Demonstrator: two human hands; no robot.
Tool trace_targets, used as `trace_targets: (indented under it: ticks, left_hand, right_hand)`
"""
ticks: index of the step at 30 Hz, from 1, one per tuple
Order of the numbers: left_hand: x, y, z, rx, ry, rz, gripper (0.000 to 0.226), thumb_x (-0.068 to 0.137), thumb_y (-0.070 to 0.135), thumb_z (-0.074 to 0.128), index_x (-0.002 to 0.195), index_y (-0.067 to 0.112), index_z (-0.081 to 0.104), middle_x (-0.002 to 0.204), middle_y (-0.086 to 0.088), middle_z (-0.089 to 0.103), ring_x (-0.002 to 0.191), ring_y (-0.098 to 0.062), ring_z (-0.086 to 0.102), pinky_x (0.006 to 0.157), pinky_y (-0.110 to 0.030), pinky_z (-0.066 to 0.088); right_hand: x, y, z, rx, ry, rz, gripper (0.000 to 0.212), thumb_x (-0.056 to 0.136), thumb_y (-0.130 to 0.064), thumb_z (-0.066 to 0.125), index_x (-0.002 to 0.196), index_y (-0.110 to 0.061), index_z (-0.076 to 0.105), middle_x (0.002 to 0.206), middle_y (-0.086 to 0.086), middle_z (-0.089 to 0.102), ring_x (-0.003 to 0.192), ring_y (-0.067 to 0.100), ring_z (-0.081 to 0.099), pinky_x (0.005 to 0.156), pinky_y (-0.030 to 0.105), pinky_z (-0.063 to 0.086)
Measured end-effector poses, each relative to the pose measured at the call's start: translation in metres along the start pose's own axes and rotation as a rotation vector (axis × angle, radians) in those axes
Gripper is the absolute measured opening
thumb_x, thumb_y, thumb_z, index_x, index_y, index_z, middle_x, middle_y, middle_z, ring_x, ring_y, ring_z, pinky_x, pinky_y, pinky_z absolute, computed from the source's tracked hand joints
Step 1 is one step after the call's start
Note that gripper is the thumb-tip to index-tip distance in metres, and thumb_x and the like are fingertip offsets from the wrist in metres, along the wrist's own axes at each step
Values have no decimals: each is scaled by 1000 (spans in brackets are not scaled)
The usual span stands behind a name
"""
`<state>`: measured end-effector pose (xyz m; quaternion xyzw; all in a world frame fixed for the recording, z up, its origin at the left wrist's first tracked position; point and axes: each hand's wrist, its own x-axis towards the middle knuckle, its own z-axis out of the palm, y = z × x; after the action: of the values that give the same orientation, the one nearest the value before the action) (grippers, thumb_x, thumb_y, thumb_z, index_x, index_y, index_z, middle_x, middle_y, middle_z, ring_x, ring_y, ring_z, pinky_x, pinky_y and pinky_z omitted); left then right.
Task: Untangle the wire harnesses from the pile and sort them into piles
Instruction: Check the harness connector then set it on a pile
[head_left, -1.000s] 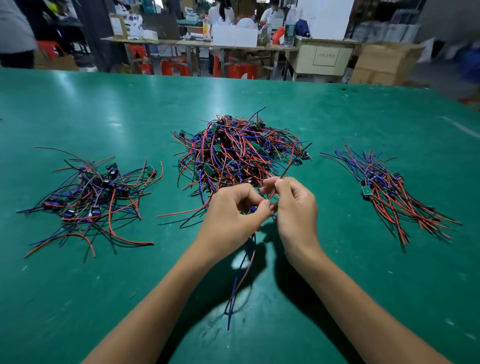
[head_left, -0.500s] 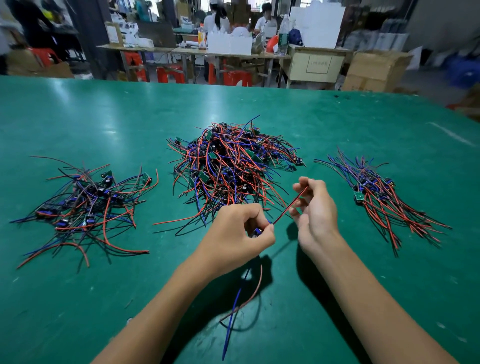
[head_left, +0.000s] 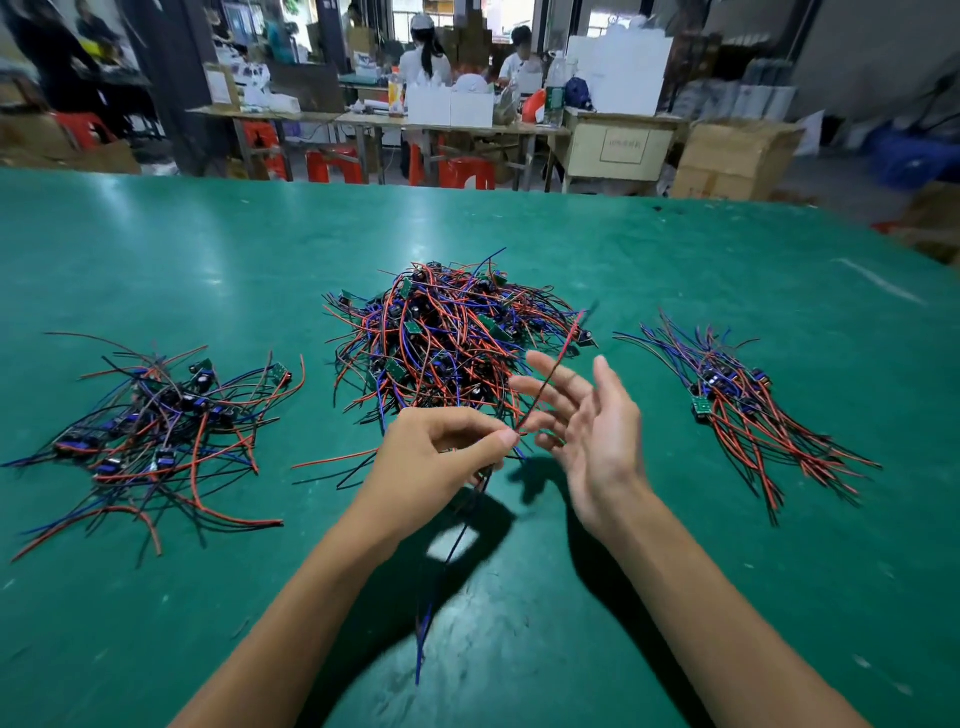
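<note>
One wire harness (head_left: 545, 392) is held up just in front of the central pile (head_left: 447, 338), pinched by the left hand (head_left: 436, 462) at thumb and fingertips, its red lead standing up toward the pile and its blue and black tails left dangling down over the green table (head_left: 156, 249). The right hand (head_left: 592, 431) is spread wide, fingers straight and fanned, nothing gripped; the red lead is only brushed, or perhaps merely passed, by its fingers. Light and limp is how this harness is judged to handle: thin, pliant wires that will snag on neighbours if dragged. A hold is best taken close to the small board where the wires meet, though that spot is hidden inside the left fist. Left of the central pile a loosely spread sorted pile (head_left: 156, 421) is seen, and to its right a neater, combed bundle (head_left: 748, 405).
</note>
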<state>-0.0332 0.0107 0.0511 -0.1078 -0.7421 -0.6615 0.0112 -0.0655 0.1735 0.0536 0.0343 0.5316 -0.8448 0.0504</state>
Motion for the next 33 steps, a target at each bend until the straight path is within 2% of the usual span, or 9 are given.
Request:
trace_targets:
  ticks: [3, 6, 9, 13, 19, 23, 26, 28, 33]
  left_hand:
    - [0, 5, -4, -151, 4, -50, 5, 84, 18, 76, 84, 15, 80, 81, -1, 75, 73, -8, 61, 67, -17, 47]
    - [1, 9, -11, -341, -6, -104, 20, 80, 25, 71, 93, 12, 79, 96, -9, 76, 85, -10, 64, 72, -20, 49]
    - [3, 14, -15, -532, 50, -128, 21, 79, 25, 70, 94, 12, 78, 89, -2, 73, 80, -10, 64, 69, -19, 54]
    - [4, 16, -17, -586, 129, -92, 13, 85, 23, 69, 92, 13, 70, 78, 4, 63, 68, -5, 59, 61, -17, 52]
    - [4, 14, -14, -650, 217, -136, 18, 80, 27, 71, 93, 16, 64, 76, 6, 57, 62, -6, 55, 64, -15, 52]
    - [3, 11, -8, -628, 248, -81, 24, 70, 25, 75, 88, 13, 65, 72, 5, 67, 65, -7, 65, 66, -18, 55]
    - [1, 9, -5, -498, 237, 26, 30, 59, 29, 82, 82, 15, 68, 70, 4, 70, 66, -7, 65, 67, -18, 55]
    - [0, 8, -4, -434, 211, 80, 33, 59, 25, 84, 85, 13, 68, 71, 4, 70, 65, -6, 64, 67, -17, 53]
    - [2, 7, -13, -188, 113, 136, 40, 66, 9, 85, 103, 11, 71, 80, 2, 74, 72, -5, 67, 70, -14, 52]
  right_hand:
    - [-6, 10, 13, -196, 2, -69, 39, 108, -36, 35, 102, -21, 71, 88, 2, 76, 52, 8, 57, 51, 20, 38]
    - [-9, 18, 12, -545, -46, -370, 16, 98, -13, 62, 95, -25, 71, 81, -4, 73, 63, 4, 62, 56, 19, 48]
    - [-14, 25, 10, -859, -204, -589, 14, 91, -24, 71, 100, -34, 67, 82, -13, 71, 65, 3, 62, 64, 16, 45]
    - [-17, 24, 15, -706, -192, -606, 18, 87, -34, 77, 103, -33, 69, 83, -12, 73, 62, 4, 60, 59, 21, 46]
    - [-20, 21, 15, -741, -132, -644, 33, 73, -49, 86, 98, -35, 70, 81, -13, 72, 58, 11, 55, 58, 26, 47]
    - [-22, 17, 22, -430, -132, -509, 13, 82, -37, 82, 87, -27, 76, 77, -8, 74, 67, 5, 62, 60, 21, 51]
    - [-23, 11, 25, -244, -68, -297, 21, 74, -39, 79, 82, -19, 77, 67, -7, 70, 57, 5, 57, 54, 16, 44]
    - [-22, 9, 25, -187, -53, -180, 25, 72, -41, 78, 80, -17, 75, 64, -8, 67, 52, 5, 49, 52, 17, 39]
    - [-15, -1, 18, -201, -112, -30, 21, 68, -46, 79, 66, -25, 75, 74, -6, 69, 54, 5, 51, 53, 17, 39]
